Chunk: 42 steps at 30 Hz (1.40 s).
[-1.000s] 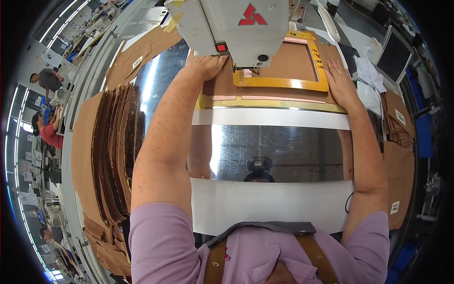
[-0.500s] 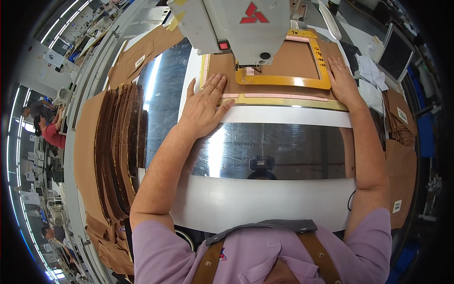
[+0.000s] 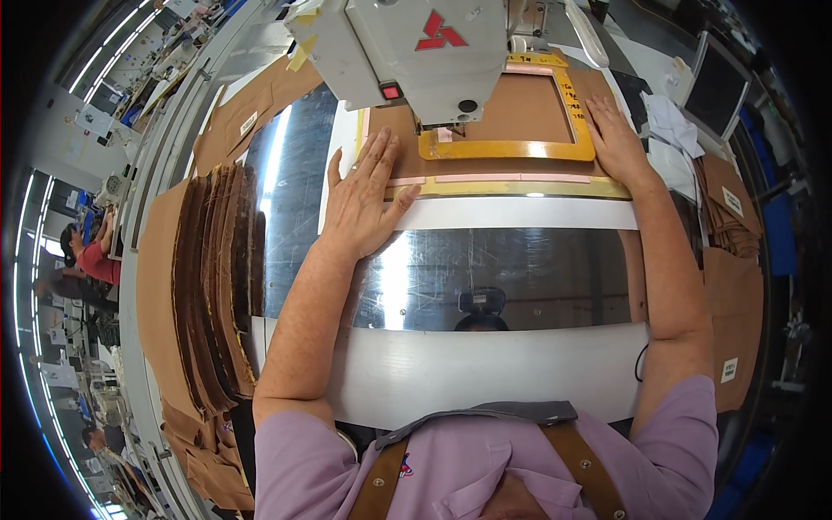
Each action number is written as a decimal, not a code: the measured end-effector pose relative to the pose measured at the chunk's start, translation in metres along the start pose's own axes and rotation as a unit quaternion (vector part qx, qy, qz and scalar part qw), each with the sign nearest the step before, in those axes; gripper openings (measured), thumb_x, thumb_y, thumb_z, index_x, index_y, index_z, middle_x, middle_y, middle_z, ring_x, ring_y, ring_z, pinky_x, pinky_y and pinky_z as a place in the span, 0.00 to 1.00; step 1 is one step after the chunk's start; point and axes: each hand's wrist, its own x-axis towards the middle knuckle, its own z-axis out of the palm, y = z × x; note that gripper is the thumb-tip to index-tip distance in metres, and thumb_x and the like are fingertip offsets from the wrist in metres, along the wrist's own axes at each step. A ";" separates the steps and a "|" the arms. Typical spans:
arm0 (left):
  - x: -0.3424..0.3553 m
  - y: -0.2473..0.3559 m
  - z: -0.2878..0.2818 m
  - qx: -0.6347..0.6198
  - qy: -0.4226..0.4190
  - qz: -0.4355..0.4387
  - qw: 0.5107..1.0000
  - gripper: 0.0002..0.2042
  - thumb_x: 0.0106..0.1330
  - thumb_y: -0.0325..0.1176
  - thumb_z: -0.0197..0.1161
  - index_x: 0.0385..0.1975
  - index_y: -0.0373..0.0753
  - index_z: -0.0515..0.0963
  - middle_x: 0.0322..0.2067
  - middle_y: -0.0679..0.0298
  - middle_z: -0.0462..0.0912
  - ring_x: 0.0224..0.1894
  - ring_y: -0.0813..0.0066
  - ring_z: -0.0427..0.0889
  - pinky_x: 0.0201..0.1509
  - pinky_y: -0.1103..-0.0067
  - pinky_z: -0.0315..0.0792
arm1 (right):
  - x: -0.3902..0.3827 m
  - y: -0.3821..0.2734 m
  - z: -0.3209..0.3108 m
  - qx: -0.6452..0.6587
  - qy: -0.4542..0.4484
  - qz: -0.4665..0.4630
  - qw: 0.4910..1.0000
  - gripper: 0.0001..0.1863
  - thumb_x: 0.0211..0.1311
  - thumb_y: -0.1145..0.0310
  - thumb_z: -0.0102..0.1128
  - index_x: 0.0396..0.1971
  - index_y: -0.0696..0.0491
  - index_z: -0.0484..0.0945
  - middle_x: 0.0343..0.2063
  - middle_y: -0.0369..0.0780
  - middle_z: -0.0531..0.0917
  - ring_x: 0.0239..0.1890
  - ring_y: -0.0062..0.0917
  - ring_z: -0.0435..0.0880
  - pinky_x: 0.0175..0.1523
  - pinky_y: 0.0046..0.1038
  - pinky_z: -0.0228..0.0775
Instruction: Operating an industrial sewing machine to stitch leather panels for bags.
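Note:
Under the head of a grey sewing machine (image 3: pixel 416 61) lies a brown fabric panel (image 3: pixel 529 108). A yellow clamp frame (image 3: pixel 511 150) presses on it, close to the needle area. My left hand (image 3: pixel 368 195) rests flat at the panel's left edge, fingers stretched out, its thumb over the pale yellow border strip (image 3: pixel 520 187) edged with pink tape. Against the panel's right edge, beside the clamp frame, my right hand (image 3: pixel 617 143) lies flat with fingers extended. Neither hand grips anything.
Stacked brown fabric pieces (image 3: pixel 195 295) stand at my left. More brown pieces (image 3: pixel 732 321) hang at the right, below a monitor (image 3: pixel 718 87) and white cloth (image 3: pixel 672 121). A shiny metal plate (image 3: pixel 511 277) lies nearer to me. Other people work far left.
The whole view has shifted slightly, moving the machine a little left and up. Both hands stay flat on the panel's edges.

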 end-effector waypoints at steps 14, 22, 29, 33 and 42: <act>0.005 -0.004 0.005 -0.012 -0.001 -0.002 1.000 0.42 0.69 0.69 0.41 0.77 0.45 0.55 0.76 0.63 0.59 0.79 0.70 0.52 0.81 0.60 0.31 | -0.039 -0.016 -0.051 0.141 0.122 -0.019 0.982 0.23 0.71 0.57 0.56 0.56 0.58 0.79 0.55 0.46 0.83 0.59 0.40 0.80 0.63 0.37 0.72; 0.000 -0.001 -0.005 -0.072 0.057 0.074 0.993 0.28 0.66 0.49 0.60 0.62 0.39 0.78 0.63 0.56 0.79 0.69 0.62 0.73 0.79 0.58 0.43 | -0.120 -0.011 -0.063 0.069 -0.033 -0.066 0.995 0.31 0.74 0.52 0.53 0.69 0.54 0.68 0.71 0.48 0.67 0.76 0.39 0.59 0.79 0.42 0.48; -0.007 -0.003 -0.005 -0.072 0.078 0.089 0.990 0.24 0.66 0.44 0.62 0.59 0.38 0.80 0.61 0.55 0.80 0.68 0.62 0.73 0.78 0.58 0.49 | -0.135 -0.005 -0.051 0.096 0.021 -0.045 0.994 0.30 0.73 0.52 0.54 0.69 0.53 0.69 0.72 0.44 0.67 0.76 0.35 0.60 0.79 0.44 0.47; -0.027 0.022 -0.015 0.000 0.043 0.091 0.995 0.27 0.68 0.46 0.61 0.64 0.39 0.74 0.64 0.56 0.77 0.70 0.62 0.71 0.78 0.60 0.49 | -0.135 0.000 -0.055 0.033 0.066 -0.042 0.996 0.30 0.73 0.48 0.53 0.66 0.51 0.72 0.70 0.41 0.70 0.75 0.30 0.63 0.78 0.46 0.49; -0.041 0.025 -0.013 -0.016 0.052 0.012 0.998 0.31 0.71 0.53 0.54 0.68 0.38 0.71 0.66 0.52 0.75 0.69 0.60 0.72 0.77 0.59 0.49 | -0.137 0.000 -0.046 0.046 0.059 -0.034 0.997 0.28 0.72 0.46 0.52 0.62 0.50 0.77 0.66 0.40 0.75 0.73 0.30 0.66 0.77 0.44 0.52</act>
